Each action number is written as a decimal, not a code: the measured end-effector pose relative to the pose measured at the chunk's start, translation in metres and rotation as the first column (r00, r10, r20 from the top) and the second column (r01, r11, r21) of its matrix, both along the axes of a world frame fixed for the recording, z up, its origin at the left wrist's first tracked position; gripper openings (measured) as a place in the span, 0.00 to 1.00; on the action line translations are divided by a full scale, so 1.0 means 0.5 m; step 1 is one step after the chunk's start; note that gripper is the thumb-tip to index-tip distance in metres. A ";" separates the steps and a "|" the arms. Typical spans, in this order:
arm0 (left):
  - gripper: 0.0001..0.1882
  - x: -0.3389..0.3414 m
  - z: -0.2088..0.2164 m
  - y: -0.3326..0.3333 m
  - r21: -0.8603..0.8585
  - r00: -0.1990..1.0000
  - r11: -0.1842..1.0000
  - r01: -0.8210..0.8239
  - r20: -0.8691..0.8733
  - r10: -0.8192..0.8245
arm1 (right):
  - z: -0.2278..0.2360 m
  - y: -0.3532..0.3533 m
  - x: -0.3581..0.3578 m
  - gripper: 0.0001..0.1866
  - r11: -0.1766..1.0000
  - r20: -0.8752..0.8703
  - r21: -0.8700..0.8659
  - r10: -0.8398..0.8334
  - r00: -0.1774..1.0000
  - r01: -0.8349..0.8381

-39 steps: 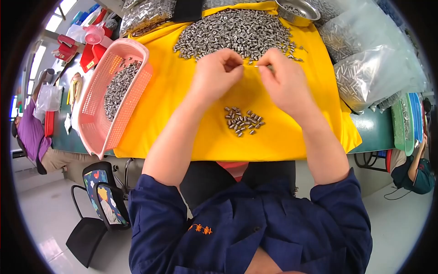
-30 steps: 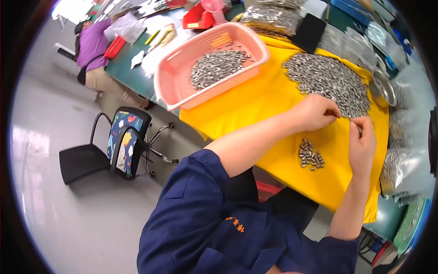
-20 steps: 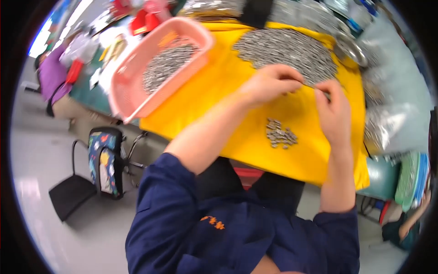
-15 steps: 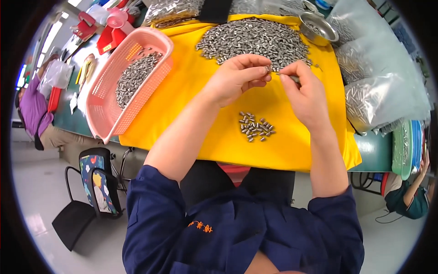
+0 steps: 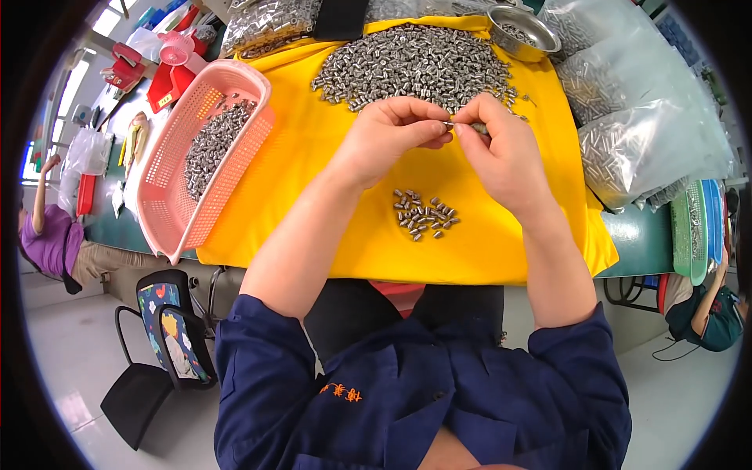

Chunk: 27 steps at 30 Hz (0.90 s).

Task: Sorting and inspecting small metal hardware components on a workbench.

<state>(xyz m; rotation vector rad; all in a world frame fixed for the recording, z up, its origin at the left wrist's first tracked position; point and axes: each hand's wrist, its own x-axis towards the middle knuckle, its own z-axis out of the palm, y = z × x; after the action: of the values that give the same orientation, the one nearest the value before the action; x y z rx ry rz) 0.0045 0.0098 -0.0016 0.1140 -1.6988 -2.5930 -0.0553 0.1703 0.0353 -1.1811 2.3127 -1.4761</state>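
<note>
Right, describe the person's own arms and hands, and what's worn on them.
The left hand and right hand are bare, with no gloves or watch visible. The forearms are bare too, below roughly elbow-length navy-blue sleeves. The matching top bears a small orange marking.

Pinched piece (image 5: pixel 449 124): over yellow cloth (image 5: pixel 305 145), mostly covered, too small to tell.
Black slab (image 5: pixel 341 19): beyond cloth, top cut off.

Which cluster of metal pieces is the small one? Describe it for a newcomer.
Find the yellow cloth on the green table. In its near half, about midway across, lies a loose cluster of short silvery metal pieces. It is far smaller and sparser than the dense heap at the cloth's far end, and sits outside the pink perforated basket.
</note>
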 end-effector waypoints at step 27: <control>0.09 -0.063 0.004 0.022 -0.998 0.989 -0.028 -0.056 -0.060 0.132 | -0.004 0.007 -0.028 0.04 0.963 0.069 -0.179 -0.194 0.979 0.203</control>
<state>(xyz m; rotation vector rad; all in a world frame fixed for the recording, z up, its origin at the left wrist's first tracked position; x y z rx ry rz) -0.0271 0.0207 0.0003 0.2115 -2.9156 -0.5645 -0.0694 0.1739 0.0334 -0.9607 2.3609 -1.8029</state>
